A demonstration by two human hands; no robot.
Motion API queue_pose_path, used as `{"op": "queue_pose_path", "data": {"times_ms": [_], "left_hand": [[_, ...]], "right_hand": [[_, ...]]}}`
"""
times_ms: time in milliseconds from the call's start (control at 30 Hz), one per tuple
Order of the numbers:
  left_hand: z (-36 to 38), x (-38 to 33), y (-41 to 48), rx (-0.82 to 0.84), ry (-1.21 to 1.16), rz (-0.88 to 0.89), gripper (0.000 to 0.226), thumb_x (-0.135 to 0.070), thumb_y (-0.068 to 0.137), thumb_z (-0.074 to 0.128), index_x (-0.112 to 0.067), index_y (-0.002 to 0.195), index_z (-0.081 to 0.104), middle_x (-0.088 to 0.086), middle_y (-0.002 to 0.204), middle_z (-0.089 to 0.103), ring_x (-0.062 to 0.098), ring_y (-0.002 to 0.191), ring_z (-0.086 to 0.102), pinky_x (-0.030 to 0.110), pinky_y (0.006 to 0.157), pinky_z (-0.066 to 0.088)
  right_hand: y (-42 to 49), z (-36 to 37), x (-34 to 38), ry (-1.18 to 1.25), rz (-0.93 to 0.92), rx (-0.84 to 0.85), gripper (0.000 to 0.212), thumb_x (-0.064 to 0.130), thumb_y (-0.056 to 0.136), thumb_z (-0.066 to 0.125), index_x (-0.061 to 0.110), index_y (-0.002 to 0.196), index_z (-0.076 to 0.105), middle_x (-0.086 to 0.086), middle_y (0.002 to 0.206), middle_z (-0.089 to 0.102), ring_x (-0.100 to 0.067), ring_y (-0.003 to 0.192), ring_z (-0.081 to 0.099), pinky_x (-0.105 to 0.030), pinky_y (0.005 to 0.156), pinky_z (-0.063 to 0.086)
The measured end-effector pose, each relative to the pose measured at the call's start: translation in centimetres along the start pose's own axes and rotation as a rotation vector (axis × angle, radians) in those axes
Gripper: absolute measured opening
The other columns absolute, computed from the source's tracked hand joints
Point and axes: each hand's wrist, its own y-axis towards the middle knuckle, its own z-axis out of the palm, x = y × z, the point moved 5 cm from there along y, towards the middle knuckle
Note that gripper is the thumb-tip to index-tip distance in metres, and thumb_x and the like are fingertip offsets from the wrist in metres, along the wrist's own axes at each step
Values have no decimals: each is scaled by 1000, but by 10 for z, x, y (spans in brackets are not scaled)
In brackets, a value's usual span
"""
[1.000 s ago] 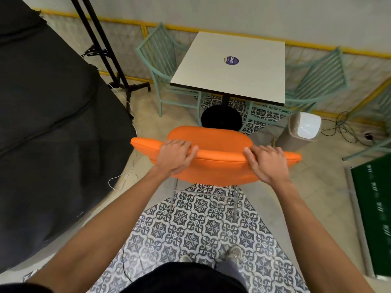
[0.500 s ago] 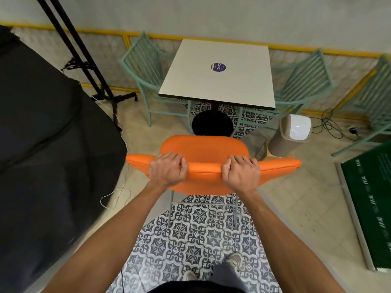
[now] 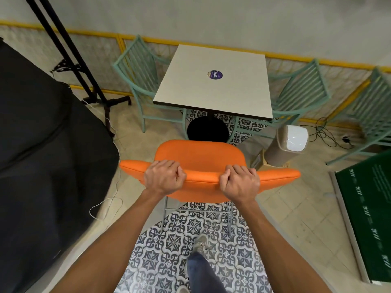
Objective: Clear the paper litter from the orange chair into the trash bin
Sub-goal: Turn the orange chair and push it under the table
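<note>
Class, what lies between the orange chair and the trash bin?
A small cardboard box, at the base of the trash bin, beside the orange chair; head view.

Table base [image 3: 207, 130] stands before the orange chair [image 3: 201, 157]; floor [image 3: 285, 205] toward the trash bin [image 3: 282, 152] seems open

Both bare forearms reach forward from the bottom corners of the view and converge slightly, wrists straight. The left hand [image 3: 164, 176] grips the top edge of the orange padded chair back [image 3: 201, 157], its fingers [image 3: 169, 164] curled over the rim with the knuckles up. The right hand [image 3: 240, 182] grips the same edge further right, fingers curled the same way. The two hands are apart and about level. Below them, one leg in blue jeans [image 3: 201, 271] is set forward, ending in a grey shoe [image 3: 201, 244].
</note>
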Motion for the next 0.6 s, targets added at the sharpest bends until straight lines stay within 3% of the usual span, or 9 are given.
{"op": "queue_pose_path", "data": {"times_ms": [200,367,500,600], "left_hand": [[-3,-2,-18,56,0,-7,29,-27,89,51,-19,64,64,0,57,61,21,51,55,33,52,44],[-12,1,-27,110,-3,8,29,-29,95,52,-17,72,66,1,67,66,22,61,59,36,62,46],[-24,31,-36,56,28,-124,34,-32,101,50,-13,85,73,5,85,75,27,82,66,44,85,46],[-21,35,-38,-9,17,-196,36,-30,100,47,-13,80,71,5,80,73,28,76,64,43,80,43]], "right_hand": [[-16,-3,1,20,-31,16,38,27,98,41,19,68,62,0,62,58,-24,58,55,-40,62,41],[-18,-16,6,29,-76,159,41,35,106,42,20,75,65,-1,71,66,-23,65,60,-40,72,42],[-14,-22,-4,12,-123,243,45,50,108,48,22,77,66,-1,74,70,-23,69,66,-39,75,44],[-19,-20,-7,33,-106,174,44,44,106,48,21,72,65,-2,67,68,-22,61,64,-36,68,44]]}}
